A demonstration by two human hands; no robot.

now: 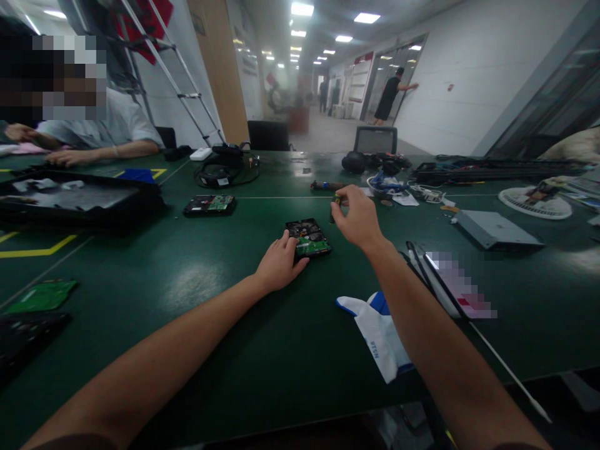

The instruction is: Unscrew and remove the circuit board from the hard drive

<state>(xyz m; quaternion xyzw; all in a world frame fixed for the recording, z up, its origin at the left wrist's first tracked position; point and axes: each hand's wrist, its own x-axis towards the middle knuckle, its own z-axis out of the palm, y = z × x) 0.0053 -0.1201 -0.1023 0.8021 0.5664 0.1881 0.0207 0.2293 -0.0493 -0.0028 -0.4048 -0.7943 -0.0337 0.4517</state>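
Observation:
A hard drive (315, 245) with a green circuit board lies on the table in front of me, board side up. My left hand (280, 261) grips its left near side, thumb along the near edge and fingers on top. Just beyond its right far corner, my right hand (359, 215) is closed in a pinch on a short, dark, upright tool that looks like a screwdriver (333, 210). The tool's lower end is too small to make out. Beneath my right forearm lies a white and blue glove (382, 340), partly covered.
A second hard drive (209, 205) sits farther left, near a large black tray (79, 200). A green circuit board (43, 295) lies at the left edge. To the right are a grey metal box (497, 229) and a white round grille (534, 202). A co-worker sits at far left.

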